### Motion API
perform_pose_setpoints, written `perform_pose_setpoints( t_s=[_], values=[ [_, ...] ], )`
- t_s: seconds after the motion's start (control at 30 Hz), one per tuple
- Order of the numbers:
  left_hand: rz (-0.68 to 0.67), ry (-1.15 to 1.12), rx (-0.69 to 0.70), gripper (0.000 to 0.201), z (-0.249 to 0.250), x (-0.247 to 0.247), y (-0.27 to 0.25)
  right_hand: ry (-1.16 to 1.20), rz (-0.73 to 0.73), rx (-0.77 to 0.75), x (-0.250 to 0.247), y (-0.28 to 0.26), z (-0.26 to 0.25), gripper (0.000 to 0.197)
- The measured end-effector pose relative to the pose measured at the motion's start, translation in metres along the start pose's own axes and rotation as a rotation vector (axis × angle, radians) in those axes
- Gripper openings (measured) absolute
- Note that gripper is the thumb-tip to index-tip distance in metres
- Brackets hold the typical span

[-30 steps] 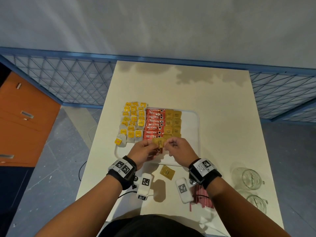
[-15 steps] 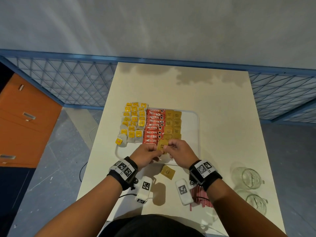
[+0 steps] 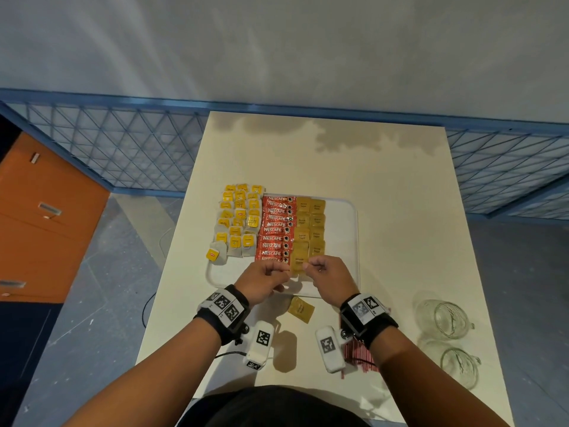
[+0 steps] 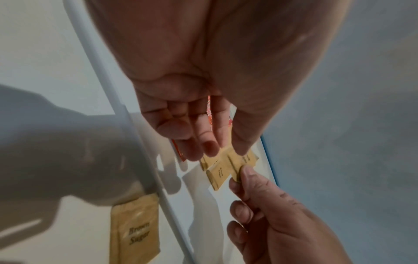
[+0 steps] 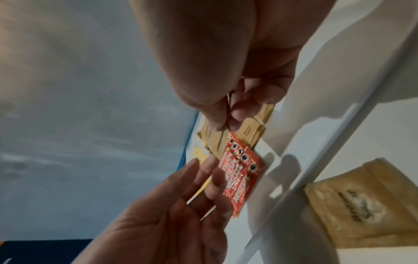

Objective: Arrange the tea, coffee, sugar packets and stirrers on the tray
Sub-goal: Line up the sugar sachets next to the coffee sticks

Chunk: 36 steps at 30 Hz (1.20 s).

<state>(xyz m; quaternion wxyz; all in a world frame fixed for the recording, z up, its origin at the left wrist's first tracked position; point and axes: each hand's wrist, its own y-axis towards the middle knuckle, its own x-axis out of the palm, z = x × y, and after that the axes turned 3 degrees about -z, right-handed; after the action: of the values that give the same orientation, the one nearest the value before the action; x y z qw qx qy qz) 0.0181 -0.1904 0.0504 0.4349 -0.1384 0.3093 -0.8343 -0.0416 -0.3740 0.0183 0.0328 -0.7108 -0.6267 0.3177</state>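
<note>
white tray [image 3: 341,238], red sachets [image 3: 275,231], tan packets [image 3: 309,229]

The head camera looks steeply down from well above the left grip [image 3: 264,280] and right grip [image 3: 326,277], facing the wall [image 3: 277,57] beyond them and taking in the whole surface [image 3: 400,195]. Each wrist camera sits close behind its own grip, looking along the fingers [image 4: 203,128]. All three views share the brown sugar packet [image 3: 300,261] pinched in the right grip, and the near rim of the tray [image 3: 341,235] beneath both.
</note>
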Motion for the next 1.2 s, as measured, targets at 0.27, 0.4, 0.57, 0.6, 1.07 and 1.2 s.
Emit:
perform_pose_setpoints(
  t_s=[0.27,0.4,0.57,0.6,1.07,1.2],
  values=[
    [0.022,0.027,-0.106,0.007,-0.018,-0.014,0.002,-0.158,0.003,0.194,0.004,0.016,0.006,0.023],
    [0.037,0.035,-0.124,0.009,-0.028,-0.021,0.0,-0.204,0.01,0.191,0.007,0.022,0.002,0.025],
    [0.036,0.084,-0.13,0.014,-0.038,-0.025,-0.002,-0.274,0.032,0.222,0.011,0.024,0.003,0.029],
    [0.04,0.084,-0.125,0.015,-0.039,-0.025,-0.002,-0.289,0.026,0.221,0.011,0.025,0.003,0.031],
    [-0.042,0.551,0.009,0.01,-0.042,-0.019,0.006,-0.522,-0.228,-0.051,0.007,-0.009,0.008,0.02],
    [-0.125,0.615,-0.018,0.011,-0.042,-0.008,0.007,-0.725,-0.258,-0.033,0.011,-0.023,0.016,0.033]
  ],
)
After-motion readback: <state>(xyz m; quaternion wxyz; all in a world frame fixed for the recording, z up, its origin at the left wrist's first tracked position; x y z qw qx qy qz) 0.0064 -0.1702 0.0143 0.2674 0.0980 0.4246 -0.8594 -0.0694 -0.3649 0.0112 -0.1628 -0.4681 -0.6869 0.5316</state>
